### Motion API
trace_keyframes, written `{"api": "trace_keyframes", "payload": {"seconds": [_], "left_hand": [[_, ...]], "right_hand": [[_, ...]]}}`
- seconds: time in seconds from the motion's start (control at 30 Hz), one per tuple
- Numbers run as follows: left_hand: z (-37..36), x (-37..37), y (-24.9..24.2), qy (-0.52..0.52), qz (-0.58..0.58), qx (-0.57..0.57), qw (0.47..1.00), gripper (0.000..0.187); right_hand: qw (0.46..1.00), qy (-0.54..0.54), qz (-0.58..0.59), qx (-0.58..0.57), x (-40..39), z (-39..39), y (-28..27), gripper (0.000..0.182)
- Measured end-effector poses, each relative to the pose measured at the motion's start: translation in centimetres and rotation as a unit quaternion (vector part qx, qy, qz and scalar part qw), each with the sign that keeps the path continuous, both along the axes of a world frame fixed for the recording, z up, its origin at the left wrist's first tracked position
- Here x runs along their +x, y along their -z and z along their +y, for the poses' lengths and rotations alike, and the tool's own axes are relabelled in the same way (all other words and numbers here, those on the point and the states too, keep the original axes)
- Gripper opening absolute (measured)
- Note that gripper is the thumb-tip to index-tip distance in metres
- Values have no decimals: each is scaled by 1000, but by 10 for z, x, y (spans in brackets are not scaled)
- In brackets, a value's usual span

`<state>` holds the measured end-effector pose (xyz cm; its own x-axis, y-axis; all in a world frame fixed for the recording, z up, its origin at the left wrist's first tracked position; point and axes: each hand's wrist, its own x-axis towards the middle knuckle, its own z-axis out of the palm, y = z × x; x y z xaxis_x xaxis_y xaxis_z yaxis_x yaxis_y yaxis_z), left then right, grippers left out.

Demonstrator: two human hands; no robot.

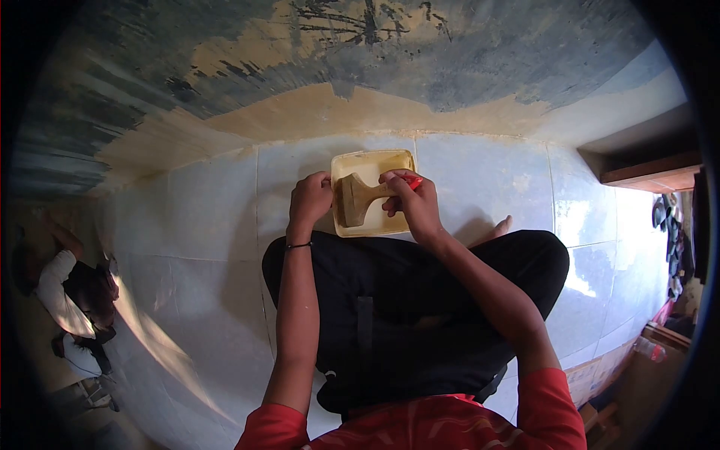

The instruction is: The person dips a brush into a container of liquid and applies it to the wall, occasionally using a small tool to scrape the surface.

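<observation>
A wide brush point(358, 199) with a red-tipped handle is in my right hand point(416, 205), whose fingers are wrapped round the handle. Its broad head lies over the left part of a cream rectangular tub point(409, 159). Pale liquid or paint seems to be inside the tub, which stands on the tiled floor between the wall and my folded legs. At the tub's left rim is my left hand point(310, 199), fingers bent against the edge. Its fingertips are partly hidden.
Ahead rises a wall point(420, 112) with patchy grey-green and beige paint. A wooden ledge point(652, 171) juts out at the right. Two people point(64, 292) sit at the far left. A clear bottle point(649, 349) lies at the lower right.
</observation>
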<state>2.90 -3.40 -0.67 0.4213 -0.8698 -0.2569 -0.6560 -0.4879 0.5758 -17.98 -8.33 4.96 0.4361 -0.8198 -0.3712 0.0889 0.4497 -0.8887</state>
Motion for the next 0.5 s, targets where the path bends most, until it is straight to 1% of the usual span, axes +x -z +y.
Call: {"api": "trace_keyframes", "payload": {"seconds": [0.17, 0.5], "left_hand": [[0, 0, 2, -5, -5, 0, 1000, 26], [0, 0, 0, -1, -17, 3, 1000, 28]], "right_hand": [[998, 11, -47, 39, -1, -1, 10, 26], [992, 38, -78, 96, -2, -5, 24, 27]]}}
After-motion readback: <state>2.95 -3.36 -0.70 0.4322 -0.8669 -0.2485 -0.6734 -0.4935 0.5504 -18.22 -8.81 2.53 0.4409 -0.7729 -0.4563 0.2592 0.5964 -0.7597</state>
